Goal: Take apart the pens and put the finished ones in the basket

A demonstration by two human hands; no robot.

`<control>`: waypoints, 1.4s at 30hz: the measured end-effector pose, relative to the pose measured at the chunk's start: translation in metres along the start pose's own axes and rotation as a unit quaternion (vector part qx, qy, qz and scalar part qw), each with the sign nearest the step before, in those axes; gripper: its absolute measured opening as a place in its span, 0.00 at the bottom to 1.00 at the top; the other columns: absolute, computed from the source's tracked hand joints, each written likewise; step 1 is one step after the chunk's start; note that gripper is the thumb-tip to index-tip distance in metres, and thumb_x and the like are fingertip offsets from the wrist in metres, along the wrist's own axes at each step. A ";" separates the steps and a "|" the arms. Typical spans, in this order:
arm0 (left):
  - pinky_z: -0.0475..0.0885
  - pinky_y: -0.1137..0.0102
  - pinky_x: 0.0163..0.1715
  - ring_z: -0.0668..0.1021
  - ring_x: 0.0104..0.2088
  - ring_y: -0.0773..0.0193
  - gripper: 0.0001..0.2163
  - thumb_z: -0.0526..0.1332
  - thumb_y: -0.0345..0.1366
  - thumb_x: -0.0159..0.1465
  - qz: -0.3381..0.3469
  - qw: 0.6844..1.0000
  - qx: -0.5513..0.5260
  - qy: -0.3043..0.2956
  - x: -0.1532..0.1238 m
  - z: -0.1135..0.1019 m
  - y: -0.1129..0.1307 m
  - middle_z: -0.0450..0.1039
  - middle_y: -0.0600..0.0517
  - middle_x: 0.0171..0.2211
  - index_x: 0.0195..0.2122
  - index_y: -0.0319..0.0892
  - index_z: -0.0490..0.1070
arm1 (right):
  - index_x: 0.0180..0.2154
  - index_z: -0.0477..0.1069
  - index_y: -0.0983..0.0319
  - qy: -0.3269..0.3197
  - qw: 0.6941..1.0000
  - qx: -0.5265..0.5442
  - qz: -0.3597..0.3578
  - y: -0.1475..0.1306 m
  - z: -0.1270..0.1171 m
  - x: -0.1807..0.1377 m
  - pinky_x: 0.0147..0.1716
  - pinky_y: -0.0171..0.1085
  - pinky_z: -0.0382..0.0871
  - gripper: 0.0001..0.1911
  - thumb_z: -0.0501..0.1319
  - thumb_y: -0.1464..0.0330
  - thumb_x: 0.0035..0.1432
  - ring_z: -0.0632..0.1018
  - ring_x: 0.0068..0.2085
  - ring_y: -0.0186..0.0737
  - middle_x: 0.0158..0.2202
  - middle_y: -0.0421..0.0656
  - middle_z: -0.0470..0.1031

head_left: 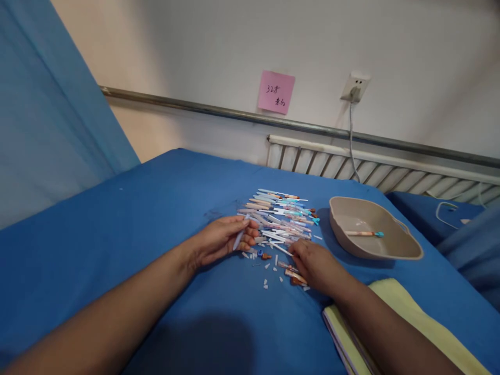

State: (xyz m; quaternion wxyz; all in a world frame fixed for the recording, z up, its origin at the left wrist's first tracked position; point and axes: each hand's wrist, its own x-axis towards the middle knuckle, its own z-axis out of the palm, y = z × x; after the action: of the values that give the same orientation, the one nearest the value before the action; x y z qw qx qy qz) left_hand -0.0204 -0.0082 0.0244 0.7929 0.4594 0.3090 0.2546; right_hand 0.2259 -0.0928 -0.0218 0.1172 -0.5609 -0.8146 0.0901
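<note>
My left hand is closed around a pale lavender pen barrel, held tilted between thumb and fingers above the blue cloth. Just right of it, my right hand is low over the cloth with its fingertips pinched at the end of a thin white pen refill. Behind both hands lie rows of pen parts: barrels, white refills and patterned pieces with turquoise or brown ends. Small white bits and a brown pen topper are scattered between the hands. Patterned barrels lie partly beneath my right hand.
A beige plastic basin stands at the right with one patterned pen inside. Folded yellow cloth lies under my right forearm. Behind the blue-covered surface are a radiator, a metal rail and a plugged-in cable.
</note>
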 end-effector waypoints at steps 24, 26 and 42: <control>0.65 0.72 0.37 0.73 0.35 0.64 0.10 0.56 0.39 0.62 0.110 0.886 0.451 0.004 -0.001 0.012 -0.014 0.74 0.54 0.34 0.36 0.42 0.75 | 0.37 0.69 0.61 0.302 0.830 0.455 0.113 -0.005 -0.005 -0.004 0.28 0.33 0.65 0.11 0.56 0.60 0.60 0.70 0.26 0.33 0.25 0.38 0.69; 0.65 0.72 0.39 0.74 0.37 0.63 0.10 0.55 0.38 0.62 0.125 0.877 0.464 -0.004 -0.002 0.014 -0.015 0.75 0.54 0.35 0.36 0.43 0.75 | 0.37 0.70 0.60 0.294 0.844 0.436 0.107 -0.005 -0.003 -0.005 0.29 0.33 0.65 0.10 0.56 0.61 0.60 0.70 0.26 0.33 0.25 0.38 0.69; 0.63 0.75 0.32 0.73 0.31 0.65 0.09 0.55 0.37 0.64 0.148 0.813 0.556 -0.089 -0.010 0.033 -0.021 0.75 0.54 0.31 0.38 0.43 0.74 | 0.36 0.65 0.58 0.132 0.900 0.414 0.030 -0.031 -0.001 -0.011 0.23 0.31 0.66 0.07 0.52 0.63 0.63 0.73 0.23 0.32 0.27 0.38 0.74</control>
State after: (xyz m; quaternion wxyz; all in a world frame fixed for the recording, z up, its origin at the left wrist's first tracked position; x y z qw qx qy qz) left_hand -0.0009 -0.0432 0.0209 0.3795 0.8826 0.2538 0.1118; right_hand 0.2026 -0.1142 -0.0129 0.4425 -0.4928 -0.6638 0.3473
